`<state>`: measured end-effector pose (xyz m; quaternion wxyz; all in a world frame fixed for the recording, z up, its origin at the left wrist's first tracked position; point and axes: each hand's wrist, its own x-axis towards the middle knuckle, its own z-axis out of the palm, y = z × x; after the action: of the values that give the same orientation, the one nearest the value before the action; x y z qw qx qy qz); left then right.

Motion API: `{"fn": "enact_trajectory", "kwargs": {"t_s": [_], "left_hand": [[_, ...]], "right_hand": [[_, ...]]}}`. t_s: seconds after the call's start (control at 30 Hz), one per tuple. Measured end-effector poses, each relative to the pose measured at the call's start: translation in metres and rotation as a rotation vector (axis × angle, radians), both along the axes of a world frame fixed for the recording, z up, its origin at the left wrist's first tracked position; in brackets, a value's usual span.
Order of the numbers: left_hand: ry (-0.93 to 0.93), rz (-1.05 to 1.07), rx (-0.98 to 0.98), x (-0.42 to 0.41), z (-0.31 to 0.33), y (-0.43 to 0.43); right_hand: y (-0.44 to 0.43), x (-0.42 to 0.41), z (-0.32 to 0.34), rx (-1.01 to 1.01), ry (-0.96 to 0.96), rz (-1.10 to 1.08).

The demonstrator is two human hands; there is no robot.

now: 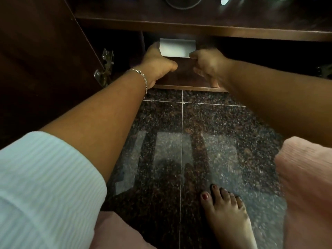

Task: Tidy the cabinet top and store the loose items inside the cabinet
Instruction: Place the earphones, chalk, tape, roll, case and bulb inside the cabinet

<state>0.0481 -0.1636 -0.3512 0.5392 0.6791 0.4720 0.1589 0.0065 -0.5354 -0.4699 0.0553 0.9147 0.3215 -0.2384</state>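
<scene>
Left hand grips the left end of a white box, fingers wrapped round its edge, thumb tucked low. Right hand pinches the box's right lower corner with its fingertips; the other fingers are loosely curled below. Both hands are partly closed, neither is spread.

The box is inside the open cabinet, in the middle compartment just under the worktop, tilted a bit toward the camera. Can't tell whether it rests on the cabinet floor or is held clear of it. It's dark in there and slightly blurred.

Door is swung open at left, hinge showing. Chain bracelet on the left wrist. Black cable and a pale item lie on the worktop, cut off at the frame's top edge. Bare foot on the speckled floor.
</scene>
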Motion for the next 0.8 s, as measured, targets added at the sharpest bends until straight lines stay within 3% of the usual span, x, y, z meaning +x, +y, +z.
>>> {"fn": "enact_trajectory", "kwargs": {"t_s": [0.03, 0.1, 0.33, 0.67, 0.73, 0.8], "left_hand": [[-0.001, 0.000, -0.004, 0.001, 0.000, 0.001], [0.026, -0.010, 0.005, 0.003, 0.000, 0.002], [0.068, -0.022, 0.031, 0.008, -0.004, 0.002], [0.051, -0.007, 0.002, -0.001, -0.006, 0.001], [0.027, -0.005, -0.004, -0.004, -0.004, -0.003], [0.020, -0.006, -0.001, -0.007, -0.002, -0.005]], "right_hand": [[0.001, 0.005, 0.001, -0.089, 0.191, -0.073], [0.002, 0.003, 0.001, -0.169, 0.267, -0.167], [-0.008, 0.000, -0.022, -0.018, 0.017, -0.001], [-0.011, -0.002, -0.024, -0.050, 0.104, 0.006], [-0.010, -0.002, -0.024, -0.019, 0.006, 0.029], [-0.011, -0.004, -0.010, -0.078, 0.080, 0.017]]}}
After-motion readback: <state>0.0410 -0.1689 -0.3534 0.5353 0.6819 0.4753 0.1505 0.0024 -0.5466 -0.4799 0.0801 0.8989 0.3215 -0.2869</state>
